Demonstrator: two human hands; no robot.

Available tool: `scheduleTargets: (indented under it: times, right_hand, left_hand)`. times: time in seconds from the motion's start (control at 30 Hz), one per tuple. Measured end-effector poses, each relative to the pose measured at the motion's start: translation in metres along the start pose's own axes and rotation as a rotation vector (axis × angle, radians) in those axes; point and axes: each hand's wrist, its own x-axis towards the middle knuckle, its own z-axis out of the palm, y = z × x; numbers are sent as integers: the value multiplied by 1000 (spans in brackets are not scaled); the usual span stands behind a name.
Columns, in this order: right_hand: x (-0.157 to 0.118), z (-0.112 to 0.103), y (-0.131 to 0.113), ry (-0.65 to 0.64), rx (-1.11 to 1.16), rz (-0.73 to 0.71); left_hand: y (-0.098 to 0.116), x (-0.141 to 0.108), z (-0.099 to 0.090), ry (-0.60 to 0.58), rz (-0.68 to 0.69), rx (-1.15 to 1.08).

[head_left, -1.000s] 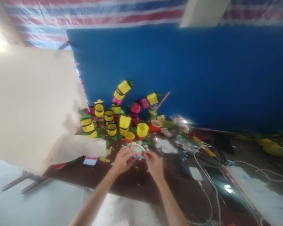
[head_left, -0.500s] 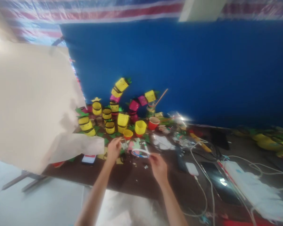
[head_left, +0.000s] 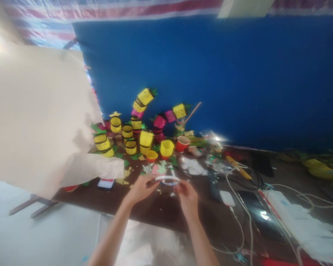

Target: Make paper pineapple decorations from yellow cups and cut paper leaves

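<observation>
A thin white ring (head_left: 168, 179), like a roll of tape, is held level between both hands over the near part of the dark table. My left hand (head_left: 143, 187) is closed at the ring's left side, with a small dark thing by its fingers that is too blurred to name. At the ring's right side my right hand (head_left: 185, 191) pinches the edge. Paper scraps in pink and pale green (head_left: 158, 169) lie just beyond the ring. Behind them stand a yellow cup (head_left: 167, 148) and a small yellow and red cup (head_left: 151, 156).
Yellow banded cups (head_left: 101, 142) and arched cup chains (head_left: 145, 96) stand at the back. A red cup (head_left: 182, 143) is beside them. At right lie cables, a white charger (head_left: 226, 198), a dark phone (head_left: 262, 216) and a power strip (head_left: 296, 221). A lit phone (head_left: 106, 183) lies left.
My left hand has moved down and right from the scraps to the ring's left side, and has closed. The ring has levelled in my right hand. The view has shifted slightly.
</observation>
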Motion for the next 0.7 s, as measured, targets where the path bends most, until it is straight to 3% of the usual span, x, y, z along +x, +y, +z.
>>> scheduleTargets:
  times: [0.1,0.23,0.3,0.37,0.57,0.7]
  right_hand:
    - [0,-2,-4,68,-93,-102]
    - [-2,-3,-17,169,-350,-471]
    - [-3,-3,-23,132,-450,-649]
    - [-4,-2,-27,66,-484,-734]
    - [-1,-3,-31,60,-385,-566]
    - [0,-2,-38,49,-378,-580]
  left_hand:
    - [2,1,5,57,75,113]
    - [-1,5,10,50,221,323]
    - [0,6,12,-3,277,376]
    - [2,6,13,-51,308,371]
    - [11,2,10,1,237,206]
    - [9,0,11,23,234,166]
